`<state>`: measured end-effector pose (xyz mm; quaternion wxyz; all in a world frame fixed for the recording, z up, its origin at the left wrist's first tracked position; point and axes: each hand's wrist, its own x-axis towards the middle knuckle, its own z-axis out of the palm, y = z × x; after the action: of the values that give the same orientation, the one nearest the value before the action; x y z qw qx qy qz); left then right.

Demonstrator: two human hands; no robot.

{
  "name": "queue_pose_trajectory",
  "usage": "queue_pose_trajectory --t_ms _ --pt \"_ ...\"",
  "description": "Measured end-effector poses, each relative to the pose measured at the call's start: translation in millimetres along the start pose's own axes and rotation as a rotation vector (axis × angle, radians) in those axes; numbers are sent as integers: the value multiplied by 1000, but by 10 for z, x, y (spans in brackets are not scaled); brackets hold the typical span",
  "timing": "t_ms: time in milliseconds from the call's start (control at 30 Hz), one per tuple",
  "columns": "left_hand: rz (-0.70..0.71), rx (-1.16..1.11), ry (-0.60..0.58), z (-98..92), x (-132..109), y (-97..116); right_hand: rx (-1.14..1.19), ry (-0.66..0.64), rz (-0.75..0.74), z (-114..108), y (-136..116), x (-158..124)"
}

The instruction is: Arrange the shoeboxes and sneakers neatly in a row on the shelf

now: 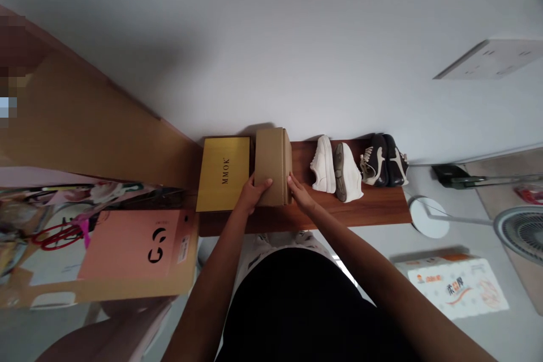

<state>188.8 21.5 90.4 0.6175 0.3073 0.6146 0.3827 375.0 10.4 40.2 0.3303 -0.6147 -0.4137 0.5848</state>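
Note:
A plain brown cardboard box is on the wooden shelf top against the wall, between my two hands. My left hand grips its lower left corner, with the thumb over the top face. On the opposite side, my right hand presses its fingers to the box's right face. Just left of it lies a yellow shoe box marked MMOK. To the right are a pair of white shoes, one upright and one tipped on its side, and a pair of black-and-cream sneakers.
At left, a large cardboard carton bears a pink box, red-handled scissors and clutter. A tissue pack, a white round base and a fan stand at right. A socket plate is on the wall.

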Motion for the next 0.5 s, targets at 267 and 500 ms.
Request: queue_pose_trajectory --t_ms 267,500 --pt "45 110 41 132 17 -34 198 -101 -4 47 -299 -231" --pt "112 172 39 227 -10 -100 261 -87 21 -17 -294 -263"
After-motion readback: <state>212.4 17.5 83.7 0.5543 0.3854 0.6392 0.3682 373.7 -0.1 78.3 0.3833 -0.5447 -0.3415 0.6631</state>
